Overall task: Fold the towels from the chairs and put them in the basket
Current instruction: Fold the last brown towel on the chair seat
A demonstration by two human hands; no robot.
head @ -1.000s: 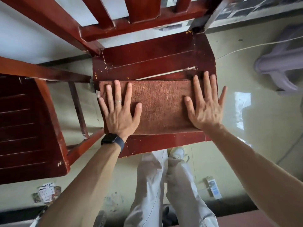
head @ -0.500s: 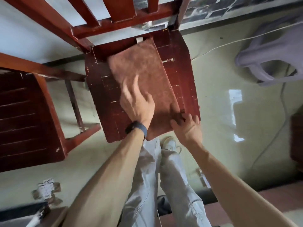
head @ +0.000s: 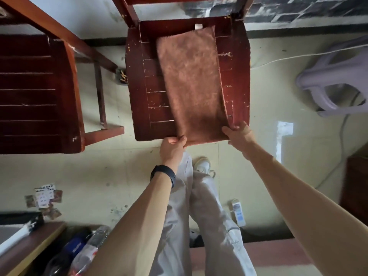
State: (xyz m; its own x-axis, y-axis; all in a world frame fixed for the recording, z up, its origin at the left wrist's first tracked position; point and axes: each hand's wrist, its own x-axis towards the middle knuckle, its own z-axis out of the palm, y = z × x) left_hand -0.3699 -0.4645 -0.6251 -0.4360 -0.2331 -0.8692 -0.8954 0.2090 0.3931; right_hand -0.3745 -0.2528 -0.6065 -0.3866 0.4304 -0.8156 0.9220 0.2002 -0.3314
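Left hand (head: 172,145): pinches near left corner of brown towel (head: 191,82). Right hand (head: 239,134): grips near right corner. Towel: long strip lying lengthwise on chair seat (head: 238,76); both near corners held, likely to fold near end onto far end. Basket: not in view.

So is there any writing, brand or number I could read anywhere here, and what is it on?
Nothing here can be read clearly.
Playing cards on the floor: pips show, numbers too blurred to read.
Remote control on the floor: button labels too small.
White tag at the far end of the towel: no print can be made out.
Packets at bottom left: print blurred.
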